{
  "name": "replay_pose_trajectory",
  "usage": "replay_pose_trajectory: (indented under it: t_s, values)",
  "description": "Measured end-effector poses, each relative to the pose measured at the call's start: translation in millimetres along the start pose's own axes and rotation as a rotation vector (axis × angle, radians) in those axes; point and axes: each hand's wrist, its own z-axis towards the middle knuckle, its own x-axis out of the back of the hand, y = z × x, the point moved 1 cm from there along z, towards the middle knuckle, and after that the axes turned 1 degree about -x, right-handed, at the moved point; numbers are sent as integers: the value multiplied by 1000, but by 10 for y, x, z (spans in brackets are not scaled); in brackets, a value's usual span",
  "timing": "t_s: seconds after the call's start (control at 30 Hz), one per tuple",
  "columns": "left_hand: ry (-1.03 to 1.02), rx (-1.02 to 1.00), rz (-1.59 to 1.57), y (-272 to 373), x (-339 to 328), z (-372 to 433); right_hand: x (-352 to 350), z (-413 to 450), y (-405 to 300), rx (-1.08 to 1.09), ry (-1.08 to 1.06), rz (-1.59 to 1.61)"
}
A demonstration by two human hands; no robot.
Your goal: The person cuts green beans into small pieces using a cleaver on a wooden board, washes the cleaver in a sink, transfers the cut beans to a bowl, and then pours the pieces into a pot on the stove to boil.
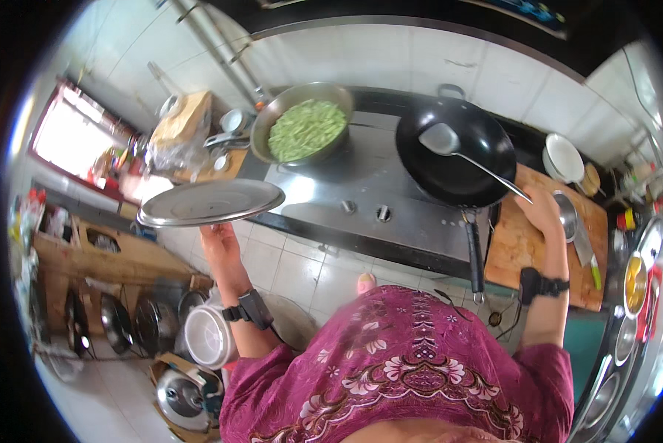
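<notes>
From below, my left hand (219, 250) holds a round metal pot lid (212, 202) out in front of the stove's left end. Behind it, a wide metal pot (260, 134) holds chopped green vegetables (309, 130). My right hand (537, 210) grips the handle of a metal wok spatula (441, 139), whose blade is over the inside of a black wok (447, 177). The wok appears to hold no food. Its long black handle (474, 255) points toward me, past the stove's front edge.
A wooden cutting board (511, 249) right of the wok bears a metal bowl (565, 216) and a knife (585, 243). White bowls (562, 158) stand behind it. Stove knobs (384, 213) are on the steel cooktop (320, 194). Several pans (115, 321) stand on a rack at lower left.
</notes>
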Motion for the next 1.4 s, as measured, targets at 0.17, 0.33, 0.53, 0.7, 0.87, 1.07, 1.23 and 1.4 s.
replay_pose_trajectory:
  t_s: [0.17,0.33,0.53,0.7,0.87,1.07,1.23,1.4]
  values:
    - [5,11,82,259,284,-4,697,-207,-513,21,113,142]
    - [-40,49,-56,223,520,130,891,25,-1476,250,85,303]
    - [-207,85,-262,260,751,298,465,351,-2681,514,184,-93]
    - [91,71,-201,168,690,357,-71,754,-3021,562,121,-355]
    - [22,50,-188,246,956,400,-317,971,-3212,543,235,-369]
    - [115,19,-77,404,973,338,-327,1181,-3316,389,288,-383]
    - [198,11,-55,437,943,287,-447,1342,-3244,300,145,-408]
    - [214,12,-79,485,1088,240,-222,1089,-3314,294,-28,-192]
